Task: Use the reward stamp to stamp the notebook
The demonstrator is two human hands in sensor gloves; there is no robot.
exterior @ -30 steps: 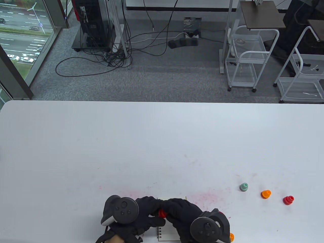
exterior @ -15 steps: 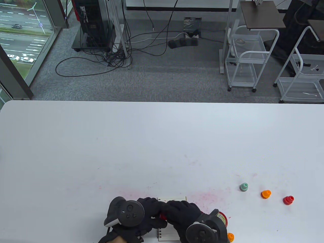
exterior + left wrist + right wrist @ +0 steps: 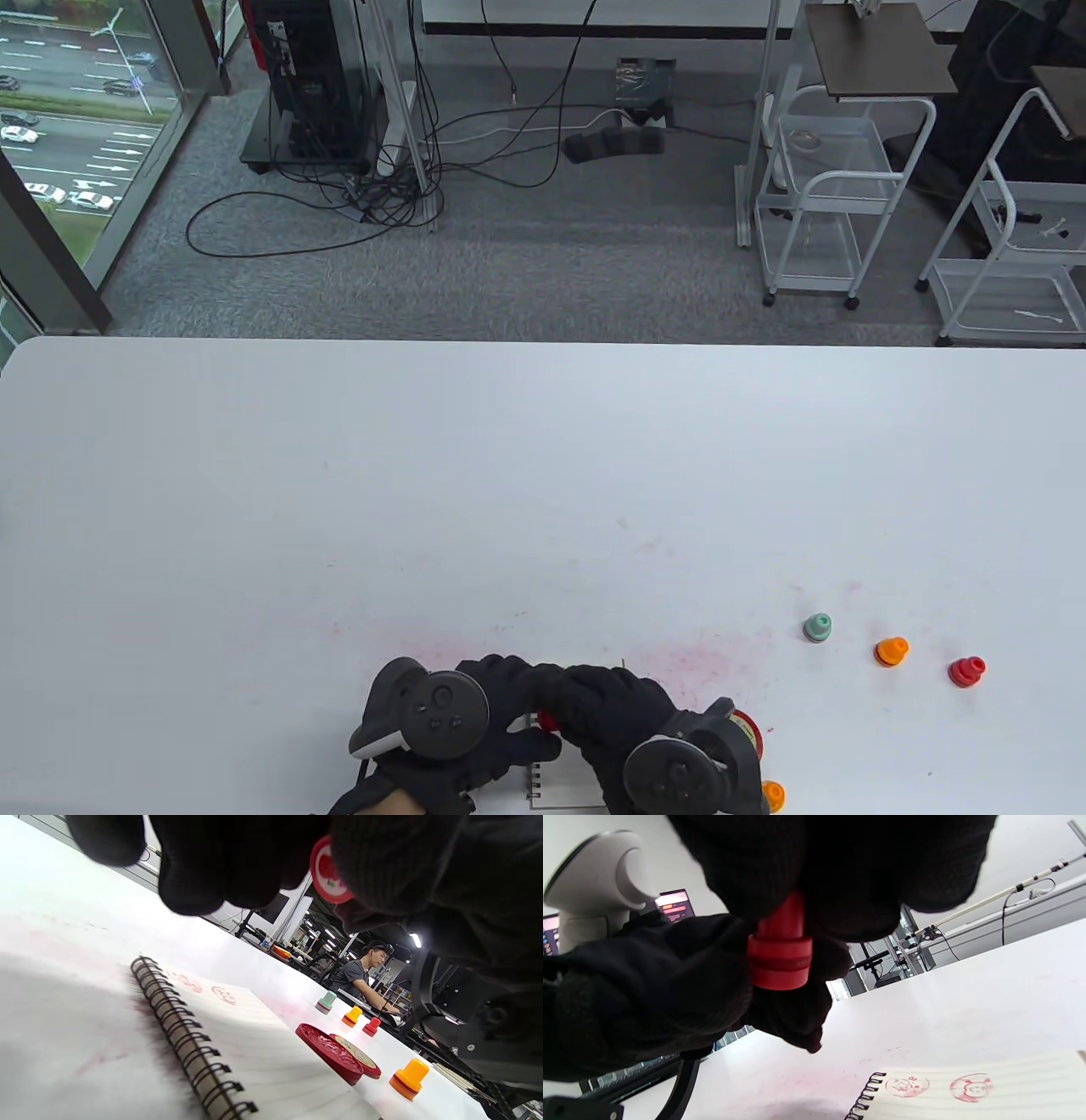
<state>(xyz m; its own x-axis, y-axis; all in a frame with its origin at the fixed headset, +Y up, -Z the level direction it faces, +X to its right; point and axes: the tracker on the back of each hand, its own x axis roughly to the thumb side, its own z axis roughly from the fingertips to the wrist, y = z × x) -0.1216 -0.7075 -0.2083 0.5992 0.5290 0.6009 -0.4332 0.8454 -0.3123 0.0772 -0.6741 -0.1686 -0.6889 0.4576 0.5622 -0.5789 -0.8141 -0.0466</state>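
Observation:
Both gloved hands meet over the near end of the spiral notebook (image 3: 562, 783). My right hand (image 3: 585, 709) grips the handle of a red stamp (image 3: 547, 722) from above, the stamp (image 3: 779, 955) held upright above the page. My left hand (image 3: 517, 706) curls round the stamp's lower part. The left wrist view shows the stamp's round face (image 3: 324, 874) in the air above the notebook (image 3: 237, 1052). Two red prints mark the lined page (image 3: 971, 1088). The hands hide most of the notebook in the table view.
An open red ink pad (image 3: 751, 734) lies just right of the notebook, with an orange stamp (image 3: 773, 795) near the table's front edge. Further right stand a green stamp (image 3: 817, 627), an orange stamp (image 3: 891, 651) and a red stamp (image 3: 966, 671). Pink ink smears stain the table (image 3: 696, 658).
Both hands stayed joined on the red stamp and drifted slightly towards the near edge. The right hand's tracker shifted left and uncovered the ink pad.

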